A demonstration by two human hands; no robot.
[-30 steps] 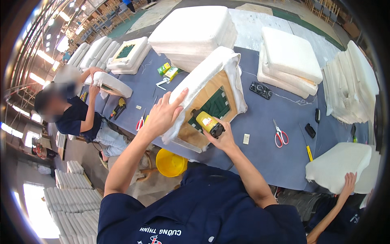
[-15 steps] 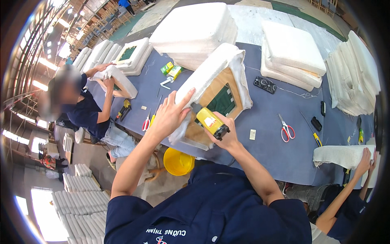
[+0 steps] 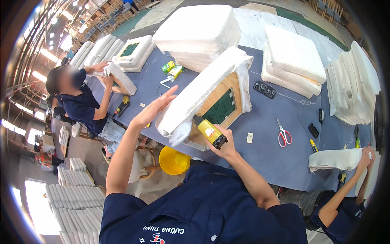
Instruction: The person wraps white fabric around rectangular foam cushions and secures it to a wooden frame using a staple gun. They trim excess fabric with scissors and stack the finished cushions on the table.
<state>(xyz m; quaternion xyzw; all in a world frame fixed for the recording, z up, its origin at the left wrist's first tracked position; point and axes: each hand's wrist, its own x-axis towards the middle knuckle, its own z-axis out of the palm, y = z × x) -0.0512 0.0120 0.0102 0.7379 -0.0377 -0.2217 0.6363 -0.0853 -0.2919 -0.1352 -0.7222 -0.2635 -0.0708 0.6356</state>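
Observation:
A white fabric-covered seat cushion (image 3: 202, 90) stands tilted on its edge in front of me, its underside towards the right. On that side a plywood frame (image 3: 232, 82) surrounds an opening crossed by dark green webbing (image 3: 221, 109). My right hand (image 3: 224, 145) is closed round a yellow and black staple gun (image 3: 210, 132), whose nose is at the cushion's near lower edge. White padding (image 3: 180, 132) bulges out beside the nose. To the left of the cushion my left hand (image 3: 155, 106) is held with fingers stretched out, apart from the fabric and holding nothing.
Stacked white cushions (image 3: 195, 28) stand at the back of the blue table (image 3: 260, 162), with more at right. Red-handled scissors (image 3: 284, 138), a phone (image 3: 264, 89) and a screwdriver (image 3: 312, 142) lie rightward. A yellow bucket (image 3: 174, 160) is below. Co-workers handle cushions at both sides.
My left hand has come off the cushion's top edge and moved left, its fingers straightening. The staple gun stays at the lower edge, in my right hand.

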